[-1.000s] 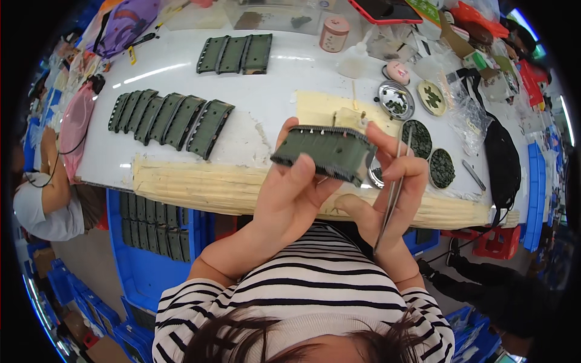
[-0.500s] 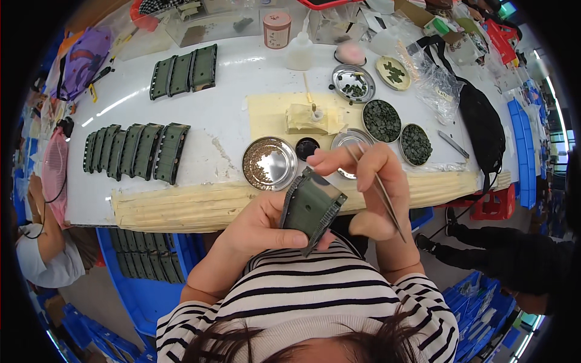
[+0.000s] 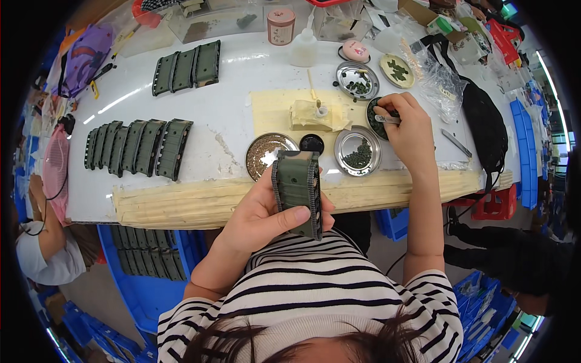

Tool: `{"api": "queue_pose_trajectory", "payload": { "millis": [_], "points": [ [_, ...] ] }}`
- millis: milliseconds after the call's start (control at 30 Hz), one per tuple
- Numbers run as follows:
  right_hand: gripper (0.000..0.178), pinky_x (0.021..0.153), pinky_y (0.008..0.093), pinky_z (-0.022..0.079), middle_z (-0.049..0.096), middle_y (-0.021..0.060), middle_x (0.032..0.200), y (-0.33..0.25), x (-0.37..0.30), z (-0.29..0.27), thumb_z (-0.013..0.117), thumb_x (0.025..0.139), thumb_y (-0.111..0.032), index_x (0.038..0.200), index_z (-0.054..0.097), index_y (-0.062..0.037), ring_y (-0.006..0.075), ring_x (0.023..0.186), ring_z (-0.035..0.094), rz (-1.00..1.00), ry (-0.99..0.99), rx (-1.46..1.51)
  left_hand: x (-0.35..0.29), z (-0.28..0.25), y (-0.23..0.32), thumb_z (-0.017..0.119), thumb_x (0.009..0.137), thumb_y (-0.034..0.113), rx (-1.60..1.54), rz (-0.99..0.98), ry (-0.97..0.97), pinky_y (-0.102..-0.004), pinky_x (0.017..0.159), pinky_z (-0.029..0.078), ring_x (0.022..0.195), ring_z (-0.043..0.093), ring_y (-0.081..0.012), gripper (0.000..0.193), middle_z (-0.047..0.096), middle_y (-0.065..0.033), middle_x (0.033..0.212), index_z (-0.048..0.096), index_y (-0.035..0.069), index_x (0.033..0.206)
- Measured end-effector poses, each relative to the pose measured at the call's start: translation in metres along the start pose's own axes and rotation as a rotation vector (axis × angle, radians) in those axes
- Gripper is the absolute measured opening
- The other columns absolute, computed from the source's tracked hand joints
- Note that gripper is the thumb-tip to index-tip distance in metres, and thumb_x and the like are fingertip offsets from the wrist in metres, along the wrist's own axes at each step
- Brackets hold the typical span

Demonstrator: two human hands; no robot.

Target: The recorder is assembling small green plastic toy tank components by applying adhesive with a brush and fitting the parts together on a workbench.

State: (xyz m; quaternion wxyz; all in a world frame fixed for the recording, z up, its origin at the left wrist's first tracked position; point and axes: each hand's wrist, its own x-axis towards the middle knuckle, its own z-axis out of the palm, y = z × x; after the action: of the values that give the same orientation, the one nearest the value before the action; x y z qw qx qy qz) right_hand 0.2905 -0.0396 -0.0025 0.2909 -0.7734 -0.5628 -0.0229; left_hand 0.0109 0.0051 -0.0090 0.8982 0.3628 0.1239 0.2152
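Note:
In my left hand (image 3: 254, 212) is a dark green, curved panel-like part (image 3: 295, 192) with brown patches and black ridged edges; my thumb presses on its face and fingers wrap behind it. It stands upright in front of my chest. My right hand (image 3: 413, 126) pinches metal tweezers (image 3: 387, 119) over a round tin (image 3: 371, 116) of dark green bits, whose inside it partly covers; the tweezer tips are too small to make out. Just left of that hand sits a silver dish (image 3: 378, 162) with a small heap of green bits. A black round cup (image 3: 311, 143) stands behind the held part.
Beside the cup is a silver dish (image 3: 247, 158) of brownish grains. A yellow-taped block (image 3: 311, 115) holds a small pot and stick. Several green parts (image 3: 145, 148) stand in rows on the left. A white squeeze bottle (image 3: 304, 49) stands behind. Blue crates (image 3: 139, 296) sit below.
My right hand moved away from the held part, right and forward to the tin, with the tweezers. My left hand turned the part more upright. The silver dish with green bits came into view.

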Motion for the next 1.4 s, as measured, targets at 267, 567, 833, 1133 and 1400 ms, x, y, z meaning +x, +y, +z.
{"api": "queue_pose_trajectory", "payload": {
  "millis": [267,567,833,1133,1400],
  "points": [
    [0.010,0.064,0.0376,0.049,0.062,0.0091,0.086,0.009,0.001,0.000,0.067,0.083,-0.013,0.088,0.063,-0.0050,0.0296,0.071,0.062,0.010,-0.031,-0.050,0.000,0.001,0.002,0.063,0.087,0.011,0.002,0.010,0.048,-0.0436,0.077,0.055,0.086,0.067,-0.0322,0.054,0.062,-0.0201,0.100,0.035,0.000,0.132],
    [0.008,0.060,0.0324,0.048,0.059,0.0090,0.084,-0.010,-0.006,-0.013,0.065,0.081,-0.001,0.087,0.061,-0.0020,0.0260,0.068,0.060,-0.060,0.119,0.073,0.001,0.002,-0.002,0.055,0.093,0.005,0.151,0.097,0.139,-0.0403,0.083,0.054,0.095,0.064,-0.0262,0.045,0.062,-0.0183,0.106,0.035,0.002,0.132],
    [0.020,0.055,0.0306,0.046,0.058,0.0083,0.079,-0.090,-0.034,-0.012,0.071,0.070,0.006,0.087,0.062,-0.0018,0.0222,0.064,0.058,-0.380,0.180,0.338,0.003,0.009,-0.002,0.048,0.094,-0.002,0.460,0.156,0.109,-0.0310,0.093,0.047,0.104,0.059,-0.0183,0.043,0.058,-0.0142,0.117,0.033,0.001,0.135],
    [0.025,0.055,0.0298,0.045,0.059,0.0069,0.080,-0.089,-0.028,-0.004,0.074,0.065,-0.003,0.088,0.063,-0.0021,0.0205,0.063,0.057,-0.586,0.183,0.243,-0.002,0.004,-0.003,0.049,0.093,-0.003,0.757,0.152,0.116,-0.0286,0.093,0.045,0.105,0.058,-0.0151,0.038,0.057,-0.0121,0.117,0.038,-0.003,0.130],
    [0.024,0.056,0.0298,0.045,0.060,0.0076,0.083,-0.084,-0.030,-0.010,0.069,0.068,-0.006,0.091,0.065,-0.0008,0.0203,0.065,0.058,-0.675,0.111,0.117,-0.001,0.004,-0.004,0.055,0.090,-0.001,0.948,0.263,0.151,-0.0290,0.078,0.047,0.088,0.058,-0.0205,0.036,0.059,-0.0145,0.102,0.043,-0.007,0.123]
  ]
}}
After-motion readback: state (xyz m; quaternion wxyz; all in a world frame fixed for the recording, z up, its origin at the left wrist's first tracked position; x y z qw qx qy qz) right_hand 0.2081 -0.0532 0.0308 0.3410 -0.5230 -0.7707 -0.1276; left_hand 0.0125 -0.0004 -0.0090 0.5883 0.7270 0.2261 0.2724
